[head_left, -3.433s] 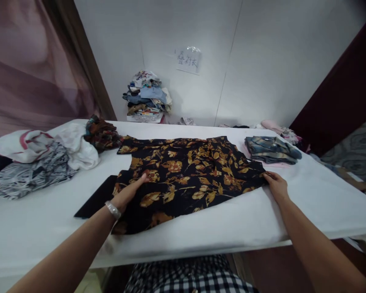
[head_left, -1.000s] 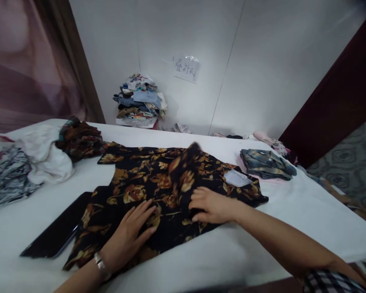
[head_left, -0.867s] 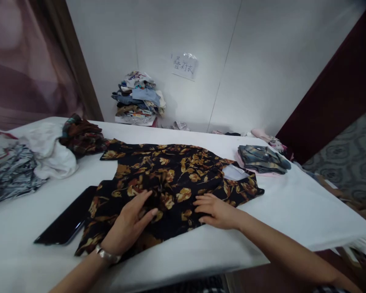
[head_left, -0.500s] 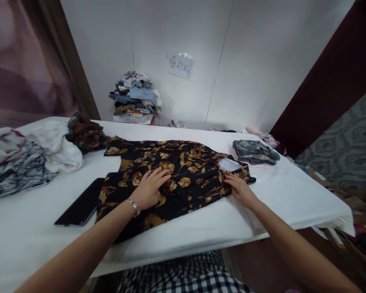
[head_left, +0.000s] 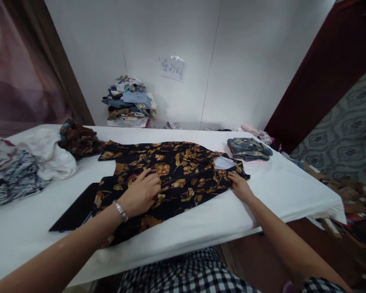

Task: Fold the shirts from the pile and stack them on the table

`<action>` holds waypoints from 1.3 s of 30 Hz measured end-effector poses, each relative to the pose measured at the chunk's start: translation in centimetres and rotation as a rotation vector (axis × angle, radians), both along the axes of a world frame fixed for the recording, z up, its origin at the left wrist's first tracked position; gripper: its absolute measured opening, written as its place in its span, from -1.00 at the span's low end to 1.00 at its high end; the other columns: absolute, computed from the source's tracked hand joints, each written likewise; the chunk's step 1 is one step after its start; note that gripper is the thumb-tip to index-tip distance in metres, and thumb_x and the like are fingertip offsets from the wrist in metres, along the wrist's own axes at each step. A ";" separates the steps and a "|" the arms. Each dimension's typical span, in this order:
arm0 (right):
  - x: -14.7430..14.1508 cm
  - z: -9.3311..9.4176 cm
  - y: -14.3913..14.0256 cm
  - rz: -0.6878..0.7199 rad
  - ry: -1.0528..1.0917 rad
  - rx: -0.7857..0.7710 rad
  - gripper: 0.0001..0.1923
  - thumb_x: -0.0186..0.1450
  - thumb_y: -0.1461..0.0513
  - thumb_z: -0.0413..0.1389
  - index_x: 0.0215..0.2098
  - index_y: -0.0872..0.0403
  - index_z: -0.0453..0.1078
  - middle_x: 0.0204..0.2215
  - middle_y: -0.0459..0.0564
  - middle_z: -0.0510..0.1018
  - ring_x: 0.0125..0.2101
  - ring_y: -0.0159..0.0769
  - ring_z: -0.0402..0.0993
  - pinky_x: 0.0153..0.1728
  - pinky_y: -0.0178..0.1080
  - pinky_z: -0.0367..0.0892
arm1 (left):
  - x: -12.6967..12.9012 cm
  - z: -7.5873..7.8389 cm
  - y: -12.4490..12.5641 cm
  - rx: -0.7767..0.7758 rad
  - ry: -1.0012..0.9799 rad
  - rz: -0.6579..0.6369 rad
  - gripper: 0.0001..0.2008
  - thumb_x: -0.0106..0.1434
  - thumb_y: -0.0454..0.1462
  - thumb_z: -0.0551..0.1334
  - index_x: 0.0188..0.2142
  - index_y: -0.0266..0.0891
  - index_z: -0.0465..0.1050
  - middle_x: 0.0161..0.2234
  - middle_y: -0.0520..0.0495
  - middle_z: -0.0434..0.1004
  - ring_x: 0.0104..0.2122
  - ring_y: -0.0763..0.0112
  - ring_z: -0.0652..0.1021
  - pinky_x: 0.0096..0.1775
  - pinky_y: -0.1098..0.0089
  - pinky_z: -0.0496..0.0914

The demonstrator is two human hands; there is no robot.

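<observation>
Head view: the shirt [head_left: 183, 175] lies on the table [head_left: 293, 199], long axis running left to right. Board [head_left: 73, 209]: at its left edge. Your left hand [head_left: 142, 193]: on its left half, fingers bent, pinch not discernible. Your right hand [head_left: 241, 188], nearer the collar [head_left: 223, 162]: touching its near right edge, grip not discernible. Stack [head_left: 249, 149]: just beyond its right end.

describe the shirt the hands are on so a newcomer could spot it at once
Find the long white table, then look between the loose heap of clothes on its left and the folded stack on its right. There a shirt lies spread out with the left hand and right hand on it. Bold golden-brown flowers on black set it apart from its neighbours.
</observation>
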State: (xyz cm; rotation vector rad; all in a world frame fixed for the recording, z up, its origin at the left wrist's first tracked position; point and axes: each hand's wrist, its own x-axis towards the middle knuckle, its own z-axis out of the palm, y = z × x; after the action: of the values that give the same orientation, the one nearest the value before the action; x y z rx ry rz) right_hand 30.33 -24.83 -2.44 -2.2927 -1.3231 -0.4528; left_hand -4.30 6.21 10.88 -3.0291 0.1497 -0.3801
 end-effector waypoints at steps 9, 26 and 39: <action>0.1 -0.1 0.1 0.013 0.007 0.026 -0.56 0.17 0.37 -0.07 -0.07 0.15 0.49 0.00 0.17 0.50 0.07 -0.08 0.36 0.13 0.06 0.24 | -3.7 -1.9 -1.3 -0.001 0.101 0.026 -0.78 0.09 -0.52 0.05 -0.48 -0.22 0.34 -0.48 -0.02 0.38 -0.45 0.36 0.38 -0.16 0.21 0.26; -0.1 0.0 -0.6 -0.037 -0.047 -0.040 -0.60 0.23 0.21 -0.07 -0.06 0.08 0.47 -0.02 0.12 0.52 0.05 -0.04 0.38 0.04 0.10 0.26 | -8.7 -4.8 0.6 0.061 -0.025 0.168 -0.64 0.20 -0.49 0.02 -0.06 -0.22 0.38 -0.14 -0.13 0.48 -0.21 0.32 0.48 -0.08 0.21 0.33; -1.1 1.1 -0.4 -0.018 -0.041 0.008 -0.61 0.23 0.24 -0.07 -0.06 0.07 0.47 0.00 0.12 0.50 0.07 -0.05 0.36 0.05 0.08 0.24 | -12.2 -5.0 -1.8 -0.103 -0.123 0.324 -0.69 0.24 -0.15 0.16 -0.07 -0.17 0.45 -0.10 -0.14 0.51 -0.17 0.25 0.52 -0.16 0.27 0.42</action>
State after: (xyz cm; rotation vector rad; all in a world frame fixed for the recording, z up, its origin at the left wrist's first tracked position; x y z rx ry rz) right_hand 29.28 -25.22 -1.32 -2.3019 -1.3192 -0.5128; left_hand -16.49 4.41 5.86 -3.0404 -0.3741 -0.5564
